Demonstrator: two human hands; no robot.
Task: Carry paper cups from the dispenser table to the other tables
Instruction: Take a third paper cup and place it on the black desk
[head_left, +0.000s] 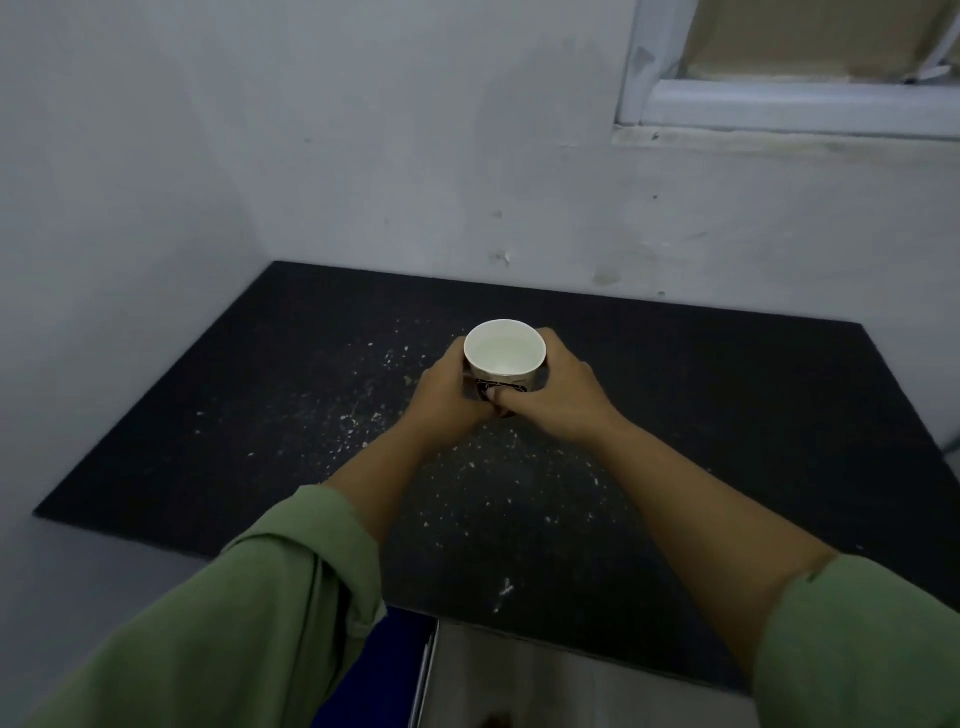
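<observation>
A white paper cup (505, 349) with a dark print on its side stands upright over the middle of a black table (727, 415). It looks filled with clear liquid. My left hand (451, 396) wraps its left side and my right hand (563, 391) wraps its right side, the fingers meeting in front of it. Whether the cup's base touches the table is hidden by my hands. Both forearms come out of rolled green sleeves.
The black table fits into a corner, with white walls at the left and the back. White flecks are scattered over its surface. A window frame (789, 104) is on the back wall at the upper right. A blue object (384, 670) lies below the table's near edge.
</observation>
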